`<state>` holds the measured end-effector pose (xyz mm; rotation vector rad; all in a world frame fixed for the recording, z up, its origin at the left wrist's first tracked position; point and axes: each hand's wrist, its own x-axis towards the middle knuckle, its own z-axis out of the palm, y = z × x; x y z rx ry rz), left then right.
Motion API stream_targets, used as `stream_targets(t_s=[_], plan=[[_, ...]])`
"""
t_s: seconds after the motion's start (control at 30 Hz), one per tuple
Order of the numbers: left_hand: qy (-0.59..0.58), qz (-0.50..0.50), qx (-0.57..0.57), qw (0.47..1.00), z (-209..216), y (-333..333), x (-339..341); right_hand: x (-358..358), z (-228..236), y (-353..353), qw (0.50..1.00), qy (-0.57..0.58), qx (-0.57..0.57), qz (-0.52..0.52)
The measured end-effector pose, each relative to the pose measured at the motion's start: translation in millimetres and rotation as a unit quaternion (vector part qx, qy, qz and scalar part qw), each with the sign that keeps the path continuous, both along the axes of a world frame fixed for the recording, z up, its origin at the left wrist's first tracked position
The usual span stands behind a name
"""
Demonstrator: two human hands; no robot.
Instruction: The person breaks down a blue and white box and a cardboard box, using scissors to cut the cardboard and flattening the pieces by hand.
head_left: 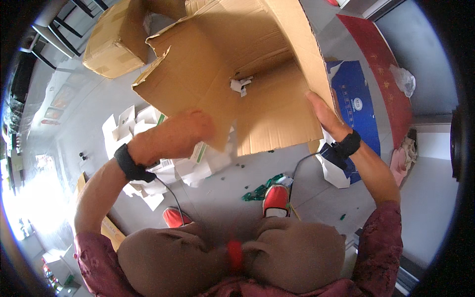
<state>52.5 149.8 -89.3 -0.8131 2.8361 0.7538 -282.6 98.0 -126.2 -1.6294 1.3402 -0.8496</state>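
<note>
A large open cardboard box (pixel 277 116) is tilted in front of me, its inside facing me. The upper left edge is torn and jagged, and a split runs up from its near edge. My right hand (pixel 326 118) grips the right wall, thumb inside, other fingers hidden behind the cardboard. My left hand (pixel 190 129) is closed at the near edge of the left panel, left of the split. It is slightly blurred, and its fingertips are out of sight. Small white scraps (pixel 241 86) lie inside the box.
Another cardboard box (pixel 116 39) stands at the far left. Crumpled white cartons (pixel 185 171) lie below my left hand. Green pieces (pixel 262 188) are scattered by my red shoe (pixel 276 198). To the right lie a blue printed sheet (pixel 363 128), a red mat (pixel 378 69) and pink shoes (pixel 398 166).
</note>
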Motion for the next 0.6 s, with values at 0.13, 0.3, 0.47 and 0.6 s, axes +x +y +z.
stream_targets(t_s=[0.13, 0.3, 0.47, 0.6], plan=[[0.005, 0.051, 0.016, 0.999, 5, -7, 12, 11, 17, 5, 1.000, -0.002, 0.024, 0.000], [-0.027, 0.050, -0.042, 0.998, 11, -14, 28, 9, 9, 2, 0.999, -0.043, -0.023, 0.005], [-0.069, 0.068, -0.105, 0.990, 14, -27, 35, 6, 15, -13, 0.998, -0.055, -0.016, 0.021], [-0.071, 0.101, -0.108, 0.986, 17, -47, 23, -13, 34, -37, 0.987, 0.109, -0.086, 0.075]])
